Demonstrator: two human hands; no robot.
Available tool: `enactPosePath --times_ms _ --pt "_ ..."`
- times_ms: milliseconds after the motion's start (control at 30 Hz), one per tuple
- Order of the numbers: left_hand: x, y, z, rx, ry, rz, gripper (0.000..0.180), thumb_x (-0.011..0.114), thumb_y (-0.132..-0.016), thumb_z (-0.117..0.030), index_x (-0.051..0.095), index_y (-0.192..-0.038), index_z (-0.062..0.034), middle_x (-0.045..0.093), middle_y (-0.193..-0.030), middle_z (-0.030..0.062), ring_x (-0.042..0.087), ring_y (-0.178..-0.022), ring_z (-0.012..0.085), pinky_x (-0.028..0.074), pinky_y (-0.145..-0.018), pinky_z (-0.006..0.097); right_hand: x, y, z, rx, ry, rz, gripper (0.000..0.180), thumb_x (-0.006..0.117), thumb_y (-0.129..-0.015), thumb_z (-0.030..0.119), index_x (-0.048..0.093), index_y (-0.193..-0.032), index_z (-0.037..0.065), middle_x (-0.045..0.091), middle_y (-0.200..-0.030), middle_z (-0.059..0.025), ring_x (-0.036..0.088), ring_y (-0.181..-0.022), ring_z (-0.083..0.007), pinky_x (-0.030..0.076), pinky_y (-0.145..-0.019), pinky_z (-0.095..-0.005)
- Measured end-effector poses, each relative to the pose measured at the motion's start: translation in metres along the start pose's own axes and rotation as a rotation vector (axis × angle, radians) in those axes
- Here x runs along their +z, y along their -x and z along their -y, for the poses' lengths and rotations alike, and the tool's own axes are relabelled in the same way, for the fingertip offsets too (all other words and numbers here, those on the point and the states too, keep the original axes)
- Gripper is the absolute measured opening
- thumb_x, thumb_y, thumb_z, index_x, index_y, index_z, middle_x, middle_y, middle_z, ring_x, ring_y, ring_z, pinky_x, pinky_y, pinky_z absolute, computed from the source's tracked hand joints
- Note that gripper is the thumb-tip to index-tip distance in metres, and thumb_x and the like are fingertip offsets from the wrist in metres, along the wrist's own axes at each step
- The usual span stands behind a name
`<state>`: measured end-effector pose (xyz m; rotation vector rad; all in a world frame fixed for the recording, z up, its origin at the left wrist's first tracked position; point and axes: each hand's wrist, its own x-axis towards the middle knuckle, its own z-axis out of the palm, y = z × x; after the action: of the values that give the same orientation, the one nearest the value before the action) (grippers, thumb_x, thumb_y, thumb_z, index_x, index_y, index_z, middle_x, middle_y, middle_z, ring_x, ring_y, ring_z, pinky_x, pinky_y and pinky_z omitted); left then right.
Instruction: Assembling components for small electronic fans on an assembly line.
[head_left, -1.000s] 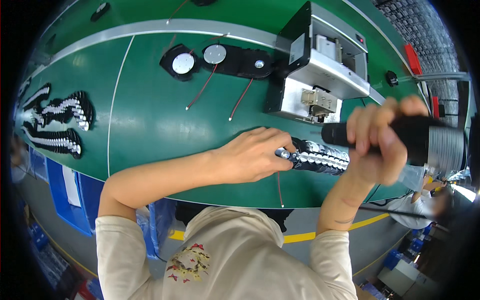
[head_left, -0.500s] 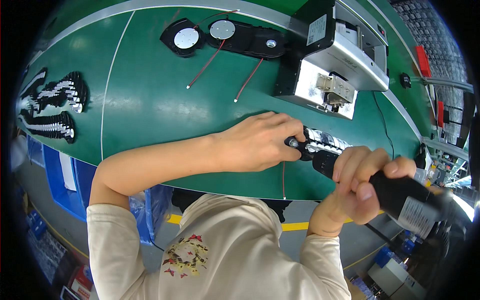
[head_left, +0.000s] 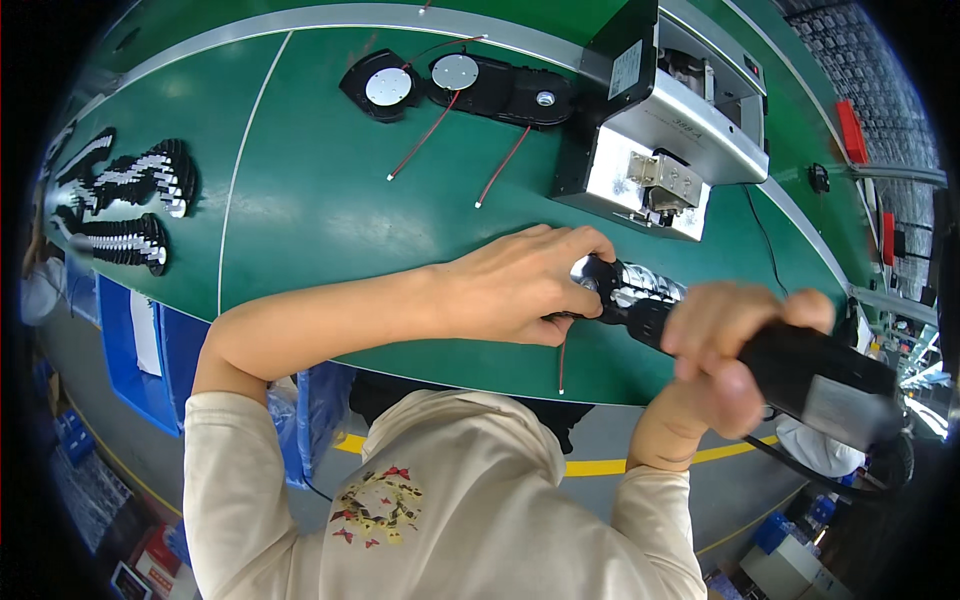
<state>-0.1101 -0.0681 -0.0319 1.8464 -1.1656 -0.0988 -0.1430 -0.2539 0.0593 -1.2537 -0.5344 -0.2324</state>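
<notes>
My left hand point(head_left: 525, 285) lies on the green table with its fingers curled round a small black part point(head_left: 592, 272). That part has a shiny metal spot, and a red wire point(head_left: 562, 365) trails from under my fingers towards the near edge. My right hand point(head_left: 722, 350) is wrapped round a black electric screwdriver point(head_left: 825, 375), held at a slant and slightly blurred. The screwdriver's front end meets or overlaps the black part beside my left fingertips; its tip cannot be made out. Just behind it lies a row of shiny silver-and-black pieces point(head_left: 652, 280).
A silver-and-black bench machine point(head_left: 705, 120) stands beyond my hands. Left of it lie black housings point(head_left: 500, 100) with silver discs and red wires. Stacked black-and-white parts point(head_left: 160, 180) sit far left. Blue bins point(head_left: 135, 375) stand below the table edge. The screwdriver's cable point(head_left: 820, 480) hangs at right.
The screwdriver's rear end has swung slightly lower and nearer to me, with its cable now in view. My left fingers have shifted a little on the black part. The whole view has moved slightly.
</notes>
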Motion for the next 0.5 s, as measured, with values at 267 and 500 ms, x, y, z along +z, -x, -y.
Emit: enactPosePath --times_ms 267,500 --pt "-0.073 -0.017 -0.043 0.032 -0.100 0.132 0.044 0.072 -0.058 -0.010 0.066 -0.102 -0.0144 0.056 -0.112 0.0078 0.052 -0.104 0.0280 0.038 -0.089 0.039 -0.058 -0.008 0.050 -0.382 -0.107 -0.065 0.064 0.063 -0.077 0.007 0.035 -0.134 0.005 0.048 -0.063 -0.0023 0.049 -0.044 -0.0127 0.043 -0.043 -0.0260" --pt "-0.211 -0.049 0.091 -0.524 -0.717 -0.268 0.043 0.071 -0.061 -0.012 0.062 -0.103 -0.0084 0.063 -0.103 0.0105 0.054 -0.103 0.0300 0.044 -0.089 0.038 -0.066 -0.002 0.038 -0.211 -0.014 -0.157 0.066 0.063 -0.079 0.007 0.029 -0.134 0.001 0.047 -0.061 -0.0034 0.046 -0.042 -0.0136 0.043 -0.043 -0.0283"
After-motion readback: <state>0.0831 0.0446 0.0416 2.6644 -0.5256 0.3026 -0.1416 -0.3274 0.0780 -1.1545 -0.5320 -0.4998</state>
